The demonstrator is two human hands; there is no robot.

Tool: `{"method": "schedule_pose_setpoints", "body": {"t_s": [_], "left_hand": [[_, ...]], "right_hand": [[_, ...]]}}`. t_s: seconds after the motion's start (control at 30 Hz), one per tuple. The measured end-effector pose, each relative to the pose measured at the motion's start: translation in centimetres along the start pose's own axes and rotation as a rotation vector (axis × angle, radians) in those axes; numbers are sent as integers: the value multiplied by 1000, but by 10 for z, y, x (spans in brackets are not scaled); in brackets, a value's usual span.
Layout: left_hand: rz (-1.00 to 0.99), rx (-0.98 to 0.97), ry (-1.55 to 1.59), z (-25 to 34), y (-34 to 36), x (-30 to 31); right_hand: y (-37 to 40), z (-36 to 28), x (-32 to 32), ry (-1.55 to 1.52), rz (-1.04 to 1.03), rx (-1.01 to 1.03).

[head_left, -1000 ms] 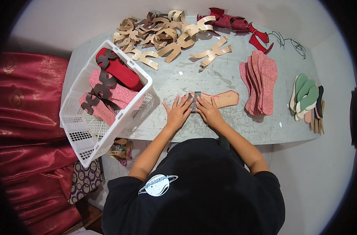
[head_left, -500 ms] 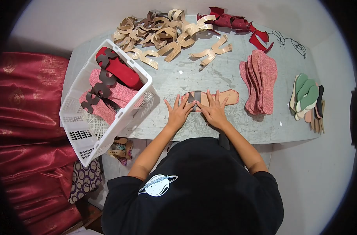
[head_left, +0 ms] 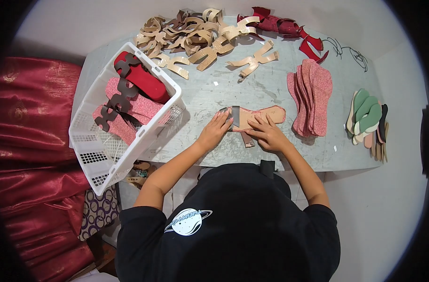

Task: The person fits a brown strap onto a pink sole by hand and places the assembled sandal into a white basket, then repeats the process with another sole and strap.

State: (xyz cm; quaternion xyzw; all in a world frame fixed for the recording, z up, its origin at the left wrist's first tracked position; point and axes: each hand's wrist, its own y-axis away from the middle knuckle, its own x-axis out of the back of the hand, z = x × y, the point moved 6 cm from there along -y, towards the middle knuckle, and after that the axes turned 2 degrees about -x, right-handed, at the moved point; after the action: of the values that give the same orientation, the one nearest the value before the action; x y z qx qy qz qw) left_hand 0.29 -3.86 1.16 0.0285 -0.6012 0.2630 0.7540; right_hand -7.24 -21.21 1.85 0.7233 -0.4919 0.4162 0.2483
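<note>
A tan shoe sole point(head_left: 276, 114) with pinkish edges lies flat on the table, its long axis running left to right. Across its left part sits a dark grey-brown strap point(head_left: 236, 115), and a brownish strap end point(head_left: 247, 139) sticks out from the near edge. My left hand point(head_left: 216, 129) rests flat over the left end of the sole and the strap, fingers close together. On the near edge, right of the strap, my right hand point(head_left: 269, 134) lies with its fingers stretched out over the sole. The fingers of both hands cover parts of the sole.
A white plastic basket point(head_left: 153, 121) with pink soles and dark straps stands tilted at left. Loose beige straps point(head_left: 209, 51) and red straps point(head_left: 282, 28) lie at the back. Pink soles point(head_left: 313, 98) are stacked to the right, green soles point(head_left: 367, 110) farther over.
My right hand has slid right and toward me along the sole, away from the strap. My left hand's fingers have drawn together over the left end. The near strap end now shows.
</note>
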Motion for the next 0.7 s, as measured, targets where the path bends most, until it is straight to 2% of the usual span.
{"method": "schedule_pose_setpoints", "body": {"t_s": [0.17, 0.4, 0.47, 0.6, 0.67, 0.7], "left_hand": [[-49, -95, -95, 4, 0, -3], [-46, -127, -148, 4, -1, -5], [-8, -181, -268, 5, -3, -3], [16, -197, -288, 11, -3, -2], [-54, -188, -414, 13, -4, -10], [-53, -221, -421, 13, -4, -13]], "right_hand": [[-3, -10, -2, 116, -14, 95], [-7, -12, -5, 113, 29, 98], [-11, -13, -2, 87, 89, 120], [-14, -17, 4, 12, 125, 166], [-13, -28, 10, 37, 223, 220], [-13, -31, 11, 27, 228, 179]]}}
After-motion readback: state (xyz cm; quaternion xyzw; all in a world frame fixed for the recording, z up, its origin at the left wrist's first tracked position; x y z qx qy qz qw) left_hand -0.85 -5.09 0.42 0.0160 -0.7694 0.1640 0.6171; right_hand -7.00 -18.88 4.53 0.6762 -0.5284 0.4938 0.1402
